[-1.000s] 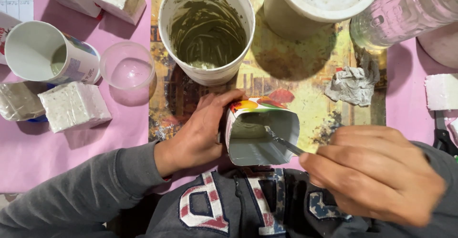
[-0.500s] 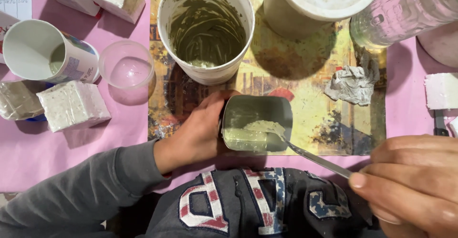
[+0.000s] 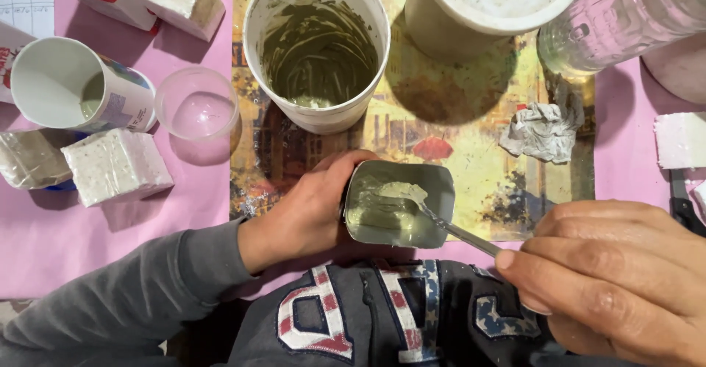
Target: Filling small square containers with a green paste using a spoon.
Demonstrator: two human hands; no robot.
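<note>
Far to the left of the left hand's grip, a paper cup (image 3: 70,87) lies tipped on its side on the pink bench (image 3: 198,198), its mouth turned toward the viewer. Just beside it lie a white foam-like block (image 3: 118,165) and a small clear plastic cup (image 3: 197,106) standing upright.

The left hand (image 3: 309,209) is closed around the left wall of a cut-open carton mould (image 3: 397,204), thumb and fingers wrapped on its outside. This hold seems meant to steady the carton and keep its open mouth facing up toward the head camera, so the contents stay in and can be reached. The carton sits close to the person's chest, at the near edge of the printed placemat (image 3: 471,161); its long axis runs left to right. Above this grip stands a white tub (image 3: 318,47) smeared inside with greenish paste, handy for scooping.

A metal spoon (image 3: 434,216) slants from the carton down to the right: its bowl, loaded with pale paste, points up-left into the carton, its handle toward the right hand (image 3: 610,279). That hand is closed on the handle's end, pinching it between the fingertips. Above the right grip lie a crumpled paper wad (image 3: 543,132) and a clear plastic bottle (image 3: 625,18).
</note>
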